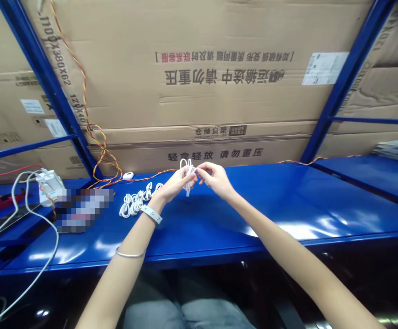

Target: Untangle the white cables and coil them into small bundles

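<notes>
White cable (187, 176) is hanging in a small looped bundle between both hands, just above the blue steel shelf (240, 205). The person's left hand (174, 185) is holding the loops in a narrow grip, and the right hand (216, 179) is pinching in from the other side, its fingertips (201, 171) closing a narrow grip at the bundle's upper part. A pale wristband (151, 214) and a thin silver bangle (130, 254) are sitting on the left forearm.

Several coiled white cables (135, 201) are lying in a row on the shelf, just beside the left hand. Farther left, a white electrical unit (50, 187) is sitting with a thick white cord (20, 228) trailing from it, near a pixelated, unreadable object (84, 210) and a red-handled tool (0, 203). A twisted red-and-yellow wire (99, 153) is running along the shelf's back edge, in front of printed cardboard cartons (199, 91).
</notes>
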{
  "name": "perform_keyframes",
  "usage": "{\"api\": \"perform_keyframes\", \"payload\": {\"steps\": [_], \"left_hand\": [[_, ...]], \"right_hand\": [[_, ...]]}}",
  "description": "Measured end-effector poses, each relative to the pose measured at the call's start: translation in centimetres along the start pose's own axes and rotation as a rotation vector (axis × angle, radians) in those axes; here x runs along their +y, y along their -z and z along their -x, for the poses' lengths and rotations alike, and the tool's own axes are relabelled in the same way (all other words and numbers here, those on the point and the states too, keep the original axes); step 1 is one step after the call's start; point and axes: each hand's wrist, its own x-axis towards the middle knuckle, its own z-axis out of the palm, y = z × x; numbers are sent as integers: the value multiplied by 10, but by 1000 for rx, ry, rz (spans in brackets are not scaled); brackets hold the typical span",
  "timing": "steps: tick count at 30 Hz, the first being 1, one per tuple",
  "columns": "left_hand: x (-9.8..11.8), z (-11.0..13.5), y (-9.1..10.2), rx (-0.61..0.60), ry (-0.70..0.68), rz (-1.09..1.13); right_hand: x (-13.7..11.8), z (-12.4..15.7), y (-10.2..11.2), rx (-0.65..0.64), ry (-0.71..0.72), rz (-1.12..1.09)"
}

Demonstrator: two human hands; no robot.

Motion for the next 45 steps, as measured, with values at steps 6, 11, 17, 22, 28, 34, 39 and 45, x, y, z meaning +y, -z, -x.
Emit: {"api": "perform_keyframes", "payload": {"steps": [6,11,17,22,28,34,39,45], "left_hand": [[0,1,-4,-45,91,-121],[2,3,-3,-121,158,-165],[8,7,-3,-238,208,-183],[7,8,-5,-332,175,-213],[4,9,-5,-383,235,-193],[-3,7,-5,-338,288,-195],[-3,4,-10,-194,282,-3],[-4,4,-8,-117,330,-56]], "right_hand": [[4,6,-5,164,137,381],[3,5,-2,90,103,264],[2,2,2,-5,153,318],[3,2,1,37,194,380],[3,4,-2,5,204,422],[3,3,0,-44,253,449],[3,-1,4,40,120,257],[2,-4,16,-124,123,323]]}}
